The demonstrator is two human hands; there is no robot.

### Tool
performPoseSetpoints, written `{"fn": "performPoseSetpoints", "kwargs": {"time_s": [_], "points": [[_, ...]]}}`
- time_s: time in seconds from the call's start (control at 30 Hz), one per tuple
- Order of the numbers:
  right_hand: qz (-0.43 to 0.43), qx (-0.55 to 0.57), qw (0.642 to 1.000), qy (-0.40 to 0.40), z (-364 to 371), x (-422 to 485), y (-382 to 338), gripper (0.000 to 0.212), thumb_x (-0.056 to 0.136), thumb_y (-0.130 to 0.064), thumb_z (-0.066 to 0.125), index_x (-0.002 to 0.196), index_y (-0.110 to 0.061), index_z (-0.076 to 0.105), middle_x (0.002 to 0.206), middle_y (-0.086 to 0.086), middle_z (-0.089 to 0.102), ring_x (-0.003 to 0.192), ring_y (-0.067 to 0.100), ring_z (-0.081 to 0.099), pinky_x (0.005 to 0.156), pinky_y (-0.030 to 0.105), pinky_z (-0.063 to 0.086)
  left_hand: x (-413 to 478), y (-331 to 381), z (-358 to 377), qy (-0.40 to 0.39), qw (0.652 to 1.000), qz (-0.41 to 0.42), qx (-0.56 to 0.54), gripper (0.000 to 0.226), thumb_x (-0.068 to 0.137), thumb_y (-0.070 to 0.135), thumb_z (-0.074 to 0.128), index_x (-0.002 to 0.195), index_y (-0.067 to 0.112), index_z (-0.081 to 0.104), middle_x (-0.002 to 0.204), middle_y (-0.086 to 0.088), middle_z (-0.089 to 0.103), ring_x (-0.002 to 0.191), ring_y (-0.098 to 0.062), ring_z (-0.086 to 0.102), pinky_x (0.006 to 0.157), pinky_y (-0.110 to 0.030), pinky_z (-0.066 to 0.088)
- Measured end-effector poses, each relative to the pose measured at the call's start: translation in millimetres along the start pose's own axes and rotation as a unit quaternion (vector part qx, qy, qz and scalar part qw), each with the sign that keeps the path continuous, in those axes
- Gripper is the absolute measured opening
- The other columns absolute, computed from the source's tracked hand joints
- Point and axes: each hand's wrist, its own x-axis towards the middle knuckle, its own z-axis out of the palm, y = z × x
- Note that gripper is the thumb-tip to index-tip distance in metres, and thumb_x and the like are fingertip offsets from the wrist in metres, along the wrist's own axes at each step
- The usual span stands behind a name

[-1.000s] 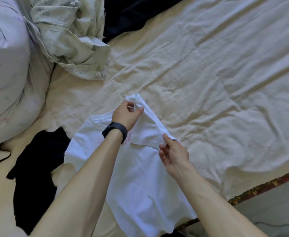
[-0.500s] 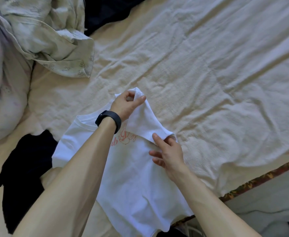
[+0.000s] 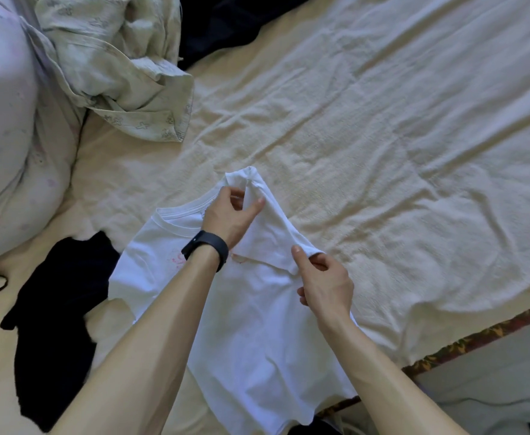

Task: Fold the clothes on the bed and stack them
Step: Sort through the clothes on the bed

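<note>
broadly, the cream bedspread [image 3: 383, 136] served as the work surface, and the white t-shirt [image 3: 257, 340] lay spread on it near the bed's front edge, collar away from the person and print side up, probably so each side could be turned in over a flat body. its hem reached the patterned trim [image 3: 477, 337] at the edge of the bed. the right-side sleeve [image 3: 270, 233] was lifted off the bedspread and angled inward over the chest, which looked like the first side fold under way. the left hand [image 3: 229, 218] pinched that sleeve near the shoulder between thumb and curled fingers, fixing the top of the fold line. the right hand [image 3: 326, 284] pinched the sleeve's lower corner, keeping the cloth taut between the two grips.

around it, a large pale lilac pillow [image 3: 0, 136] filled the left side, well apart from the shirt. a crumpled pale green garment [image 3: 116, 73] lay beside the pillow, unfolded, and a dark cloth [image 3: 226, 23] showed beyond it. a black garment [image 3: 53, 309] lay against the shirt's far sleeve; whether it ran beneath the shirt could not be told, but it would likely crowd the opposite fold. a black wristband [image 3: 207, 249] sat on the left wrist. no finished stack showed anywhere.
</note>
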Motion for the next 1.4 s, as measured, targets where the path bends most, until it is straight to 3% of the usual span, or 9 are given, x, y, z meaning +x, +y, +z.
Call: {"fn": "performPoseSetpoints", "kwargs": {"time_s": [0.3, 0.47, 0.67, 0.83, 0.97, 1.03, 1.2, 1.3, 1.4], "points": [[0.175, 0.383, 0.906, -0.04, 9.8, 16.6, -7.6, 0.02, 0.094, -0.012, 0.073, 0.083, -0.023, 0.059, 0.05, -0.01, 0.055, 0.041, -0.001, 0.051, 0.04, 0.015, 0.044, 50.1, 29.4, 4.5, -0.006, 1.0, 0.01, 0.004, 0.011, 0.093, 0.042, 0.066, 0.095, 0.032, 0.067, 0.087, 0.02, 0.062, 0.085, 0.001, 0.059, 0.071, -0.015, 0.044], [0.125, 0.287, 0.949, -0.024, 4.9, 13.0, -4.2, 0.017, 0.089, -0.028, 0.08, 0.09, -0.021, 0.065, 0.065, -0.009, 0.062, 0.047, 0.007, 0.058, 0.046, 0.021, 0.049, 39.1, 24.7, 18.4, 0.051, 0.998, 0.046, 0.003, 0.019, 0.092, 0.046, 0.065, 0.104, 0.03, 0.065, 0.093, 0.016, 0.064, 0.091, -0.005, 0.061, 0.074, -0.015, 0.045], [-0.068, -0.059, 0.996, 0.013, -21.4, -6.0, -12.5, 0.016, 0.092, -0.039, 0.068, 0.095, -0.026, 0.06, 0.088, -0.01, 0.067, 0.071, 0.014, 0.07, 0.071, 0.042, 0.059, -39.4, -18.4, 52.7, 0.177, 0.945, 0.191, 0.196, 0.059, 0.092, 0.049, 0.048, 0.141, 0.018, 0.049, 0.144, -0.006, 0.049, 0.128, -0.026, 0.048, 0.102, -0.045, 0.041], [-0.479, -0.273, 0.834, -0.024, 10.7, 18.9, -44.5, 0.032, 0.102, -0.019, 0.05, 0.13, -0.013, 0.064, 0.136, 0.004, 0.064, 0.129, 0.021, 0.054, 0.11, 0.038, 0.042, -71.2, -58.3, 95.1, 0.077, 0.958, 0.087, 0.262, 0.085, 0.085, 0.06, 0.017, 0.161, 0.024, 0.001, 0.168, 0.005, -0.01, 0.154, -0.016, -0.011, 0.122, -0.054, -0.002], [-0.537, -0.59, 0.594, -0.101, 37.0, 74.9, -69.1, 0.062, 0.11, -0.043, 0.025, 0.163, -0.019, 0.003, 0.168, -0.006, -0.012, 0.153, 0.01, -0.019, 0.124, 0.045, -0.009, -65.9, -72.0, 106.0, 0.089, 0.949, 0.055, 0.299, 0.1, 0.084, 0.082, 0.026, 0.156, 0.027, -0.015, 0.166, 0.006, -0.017, 0.152, -0.016, -0.02, 0.119, -0.05, -0.018], [-0.527, -0.663, 0.523, -0.098, 32.7, 101.3, -80.2, 0.067, 0.108, -0.05, 0.018, 0.162, -0.021, -0.008, 0.169, -0.007, -0.018, 0.149, 0.006, -0.028, 0.123, 0.048, -0.017, -63.7, -73.2, 106.1, 0.097, 0.95, 0.046, 0.295, 0.107, 0.08, 0.09, 0.021, 0.157, 0.024, -0.012, 0.164, 0.006, -0.022, 0.152, -0.016, -0.018, 0.118, -0.049, -0.021], [-0.569, -0.598, 0.565, 0.02, 34.7, 102.4, -66.0, 0.071, 0.106, -0.05, 0.022, 0.164, -0.014, 0.002, 0.171, 0.004, -0.011, 0.157, 0.018, -0.016, 0.124, 0.049, -0.014, -66.4, -75.0, 106.4, 0.11, 0.959, 0.042, 0.259, 0.114, 0.075, 0.095, 0.02, 0.159, 0.023, -0.01, 0.164, 0.003, -0.026, 0.151, -0.016, -0.025, 0.12, -0.051, -0.017], [-0.613, -0.608, 0.502, -0.057, 21.4, 101.1, -50.0, 0.065, 0.105, -0.049, 0.021, 0.164, -0.027, 0.005, 0.172, -0.001, -0.008, 0.158, 0.016, -0.009, 0.126, 0.052, -0.002, -73.2, -83.5, 108.6, 0.118, 0.957, 0.055, 0.26, 0.113, 0.077, 0.093, 0.023, 0.161, 0.02, 0.004, 0.168, 0.003, -0.01, 0.154, -0.017, -0.009, 0.122, -0.053, -0.007], [-0.541, -0.656, 0.523, -0.052, 10.1, 105.1, -52.8, 0.069, 0.102, -0.057, 0.015, 0.162, -0.028, -0.004, 0.171, -0.004, -0.01, 0.156, 0.012, -0.014, 0.126, 0.054, -0.001, -81.9, -93.4, 106.0, 0.114, 0.957, 0.049, 0.261, 0.108, 0.08, 0.089, 0.025, 0.16, 0.022, 0.0, 0.166, 0.004, -0.014, 0.154, -0.015, -0.01, 0.121, -0.052, -0.01]]}}
